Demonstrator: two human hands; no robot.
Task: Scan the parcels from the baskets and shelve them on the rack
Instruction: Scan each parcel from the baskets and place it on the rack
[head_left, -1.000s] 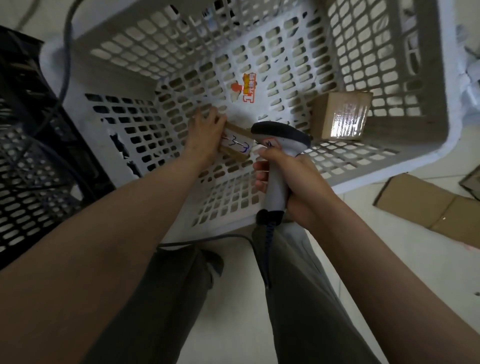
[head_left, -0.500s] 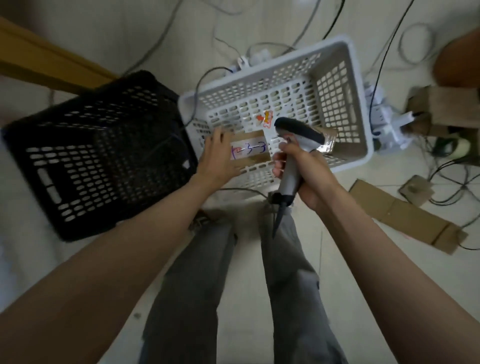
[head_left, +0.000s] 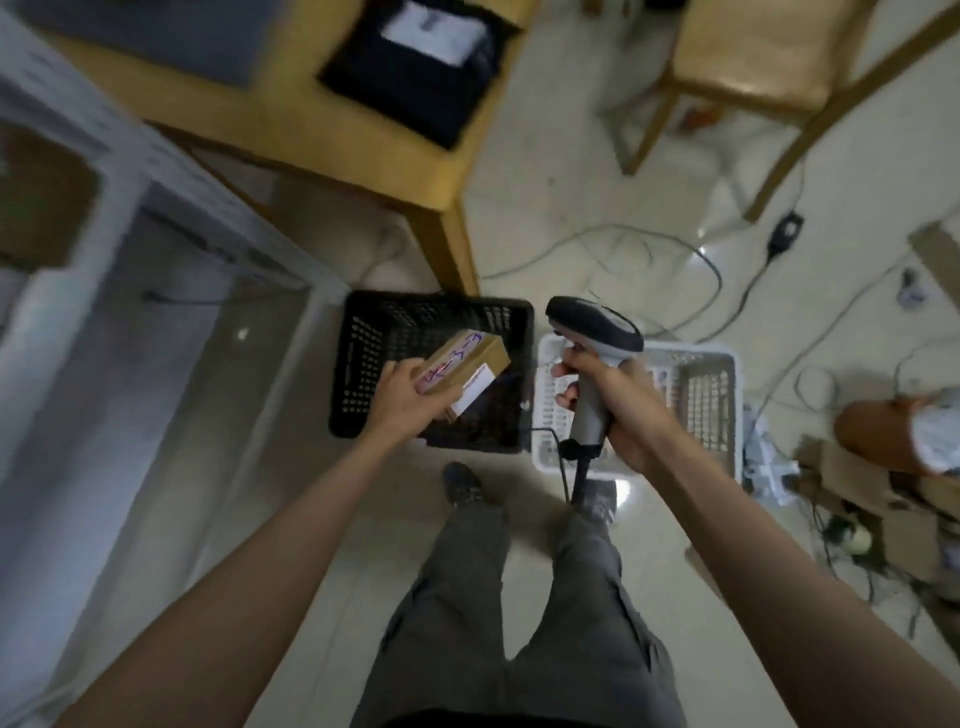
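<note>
My left hand (head_left: 402, 397) grips a small brown cardboard parcel (head_left: 464, 364) with blue and red handwriting on top and a white label on its side, held above the black basket (head_left: 363, 364). My right hand (head_left: 610, 402) is closed around the grey handle of a barcode scanner (head_left: 595, 325), whose dark head points left toward the parcel. The white basket (head_left: 706, 395) sits on the floor behind my right hand. The white rack (head_left: 104, 208) stands at the left, blurred.
A wooden table (head_left: 363, 130) with a black device on it stands ahead, and a wooden chair (head_left: 753, 67) at the upper right. Cables run across the floor. Flattened cardboard (head_left: 852, 483) and clutter lie at the right. My legs and shoes are below.
I have straightened up from the white basket, so the view has pulled far back. My left hand lifted the parcel out and carried it left over the black basket; the scanner came up with it.
</note>
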